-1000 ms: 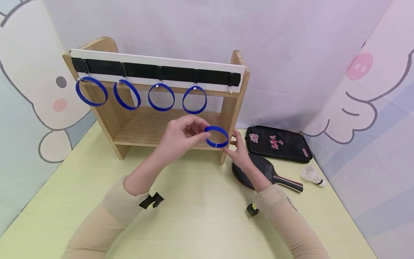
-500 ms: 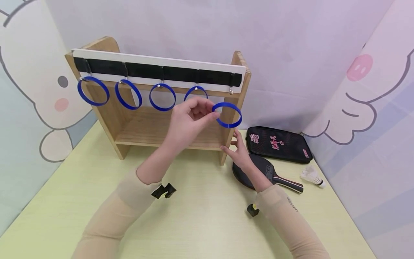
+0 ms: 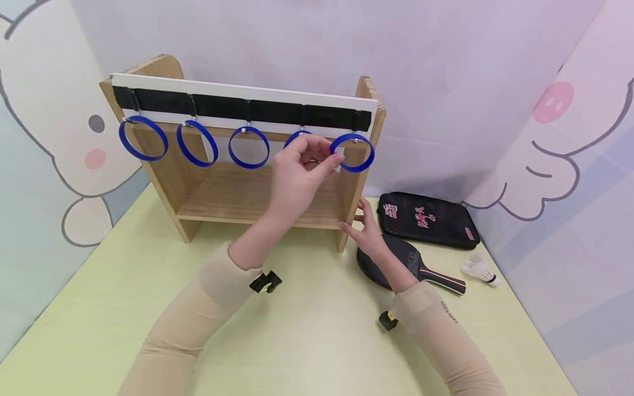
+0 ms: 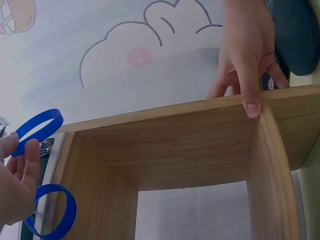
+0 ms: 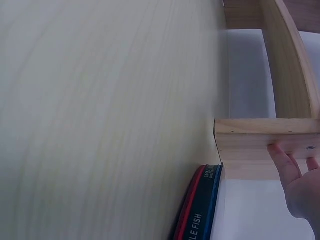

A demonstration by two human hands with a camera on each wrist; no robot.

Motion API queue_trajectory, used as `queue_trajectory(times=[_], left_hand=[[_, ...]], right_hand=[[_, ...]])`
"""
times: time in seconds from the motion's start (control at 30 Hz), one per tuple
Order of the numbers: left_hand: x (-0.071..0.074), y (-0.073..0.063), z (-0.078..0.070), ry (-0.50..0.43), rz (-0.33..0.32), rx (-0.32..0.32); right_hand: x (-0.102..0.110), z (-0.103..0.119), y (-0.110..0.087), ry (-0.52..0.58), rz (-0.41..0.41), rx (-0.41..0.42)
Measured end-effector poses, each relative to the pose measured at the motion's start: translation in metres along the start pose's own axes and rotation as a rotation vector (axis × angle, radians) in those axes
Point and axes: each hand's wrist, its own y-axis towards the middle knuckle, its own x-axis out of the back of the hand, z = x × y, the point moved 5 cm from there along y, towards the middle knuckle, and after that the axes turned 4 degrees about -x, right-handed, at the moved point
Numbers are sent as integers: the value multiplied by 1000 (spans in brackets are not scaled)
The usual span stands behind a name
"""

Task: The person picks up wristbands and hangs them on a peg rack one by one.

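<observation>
My left hand (image 3: 299,173) pinches a blue wristband-like ring (image 3: 358,168) by its left side, between thumb and fingers. In the head view the ring overlaps the rightmost metal hook (image 3: 355,141) of the wooden rack (image 3: 223,192); whether it hangs on that hook I cannot tell. Similar blue rings (image 3: 255,166) hang from the hooks to the left, one partly hidden by my left hand. Low on the rack's right side panel (image 4: 200,107), my right hand (image 3: 367,234) grips the front edge, thumb over it and fingers along the outer face.
A white board with a black strip (image 3: 218,111) carries the hooks across the rack's top. To the right lie a black table tennis paddle (image 3: 388,258), partly under my right forearm, a black zip case (image 3: 428,223) and a white shuttlecock (image 3: 480,269). Walls stand behind and beside.
My left hand has carried the blue ring up and to the right, from the rack's lower shelf level to the rightmost hook. The right hand has stayed in place on the rack.
</observation>
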Motion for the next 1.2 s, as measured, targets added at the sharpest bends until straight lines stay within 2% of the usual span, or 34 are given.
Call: queue_trajectory(times=[0.13,0.33,0.63,0.87,1.0,1.13,1.2], left_hand=[[-1,0,4,66,-15,-17],[0,0,6,172,-23,-9],[-3,2,10,218,6,-25],[-1,-1,11,278,32,-47],[2,-4,8,341,37,-83],[7,-8,1,386,45,-161],[8,-10,-3,379,54,-200]], right_hand=[[0,1,0,-6,-1,-7],[-1,1,-1,-7,-2,-13],[-2,1,0,-6,0,-14],[-3,2,1,-4,4,-6],[-3,2,1,-6,9,-3],[-1,1,0,-13,10,-17],[0,1,0,-15,4,-17]])
